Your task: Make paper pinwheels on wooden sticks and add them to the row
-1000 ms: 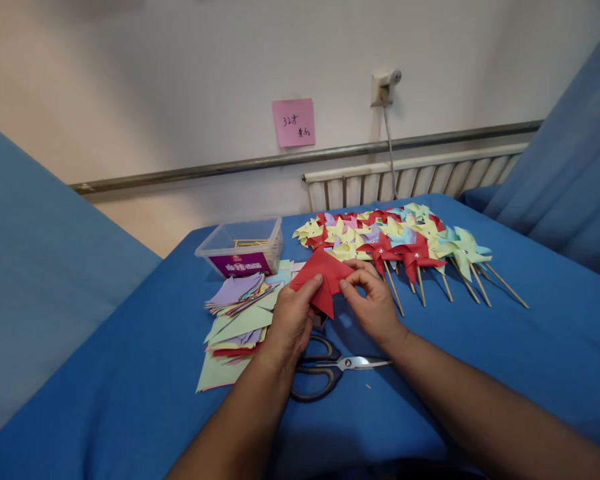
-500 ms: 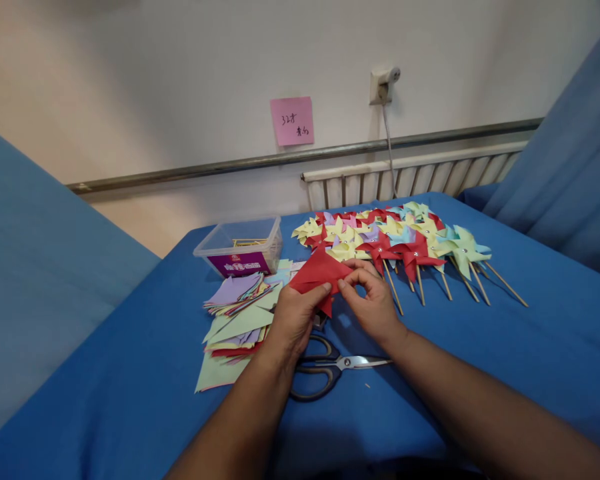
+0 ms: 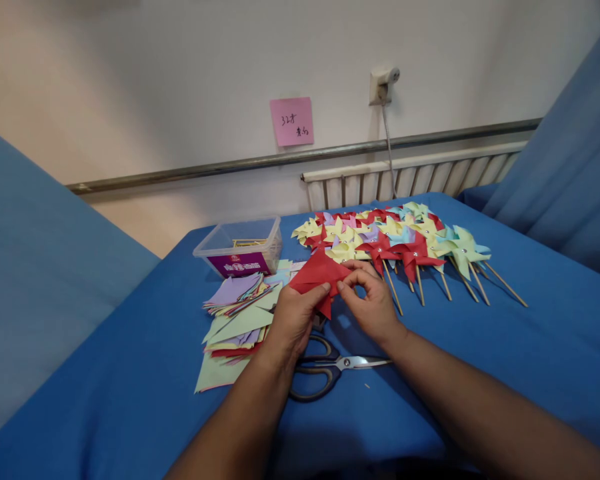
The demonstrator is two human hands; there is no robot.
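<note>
Both of my hands hold a red paper piece [image 3: 317, 275] above the blue table. My left hand [image 3: 293, 323] pinches its near left part with thumb and fingers. On the right side, my right hand [image 3: 373, 303] pinches a folded corner of the same sheet. Directly below my hands lie black-handled scissors [image 3: 330, 367], blades pointing right. A pile of cut coloured paper squares [image 3: 235, 313] sits just left of my left hand.
Many finished paper pinwheels on wooden sticks [image 3: 400, 243] lie in rows at the back right. A clear plastic box [image 3: 240, 248] with sticks inside stands at the back left. The table [image 3: 480, 360] is covered in blue cloth. A radiator, a wall socket and a pink note are behind.
My fingers have drawn closer together on the red paper, folding a corner inward. The paper sits slightly lower and flatter than a second ago.
</note>
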